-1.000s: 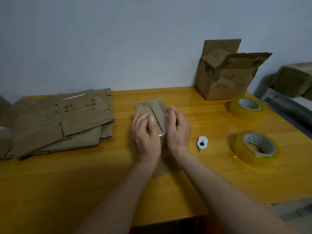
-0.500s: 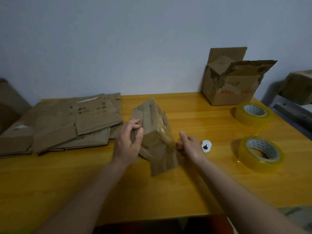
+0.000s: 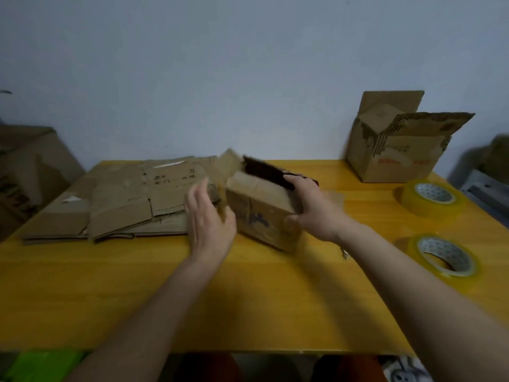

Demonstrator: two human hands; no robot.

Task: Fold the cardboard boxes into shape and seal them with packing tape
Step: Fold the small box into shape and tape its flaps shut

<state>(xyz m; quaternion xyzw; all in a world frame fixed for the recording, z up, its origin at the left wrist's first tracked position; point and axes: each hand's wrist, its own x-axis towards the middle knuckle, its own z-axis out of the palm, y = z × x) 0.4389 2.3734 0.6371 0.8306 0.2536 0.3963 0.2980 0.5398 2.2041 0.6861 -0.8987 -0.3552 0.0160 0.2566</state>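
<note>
Right hand gripping the small cardboard box, fingers curled over its open top edge, near the middle of the table. Left hand lying flat-fingered against the box's left end, holding nothing. Flat cardboard stack sitting toward the left edge; two tape rolls resting by the right edge.

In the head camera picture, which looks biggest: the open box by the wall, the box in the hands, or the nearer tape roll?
1. Open box
2. Held box
3. Nearer tape roll, though nearness enlarges it.
</note>
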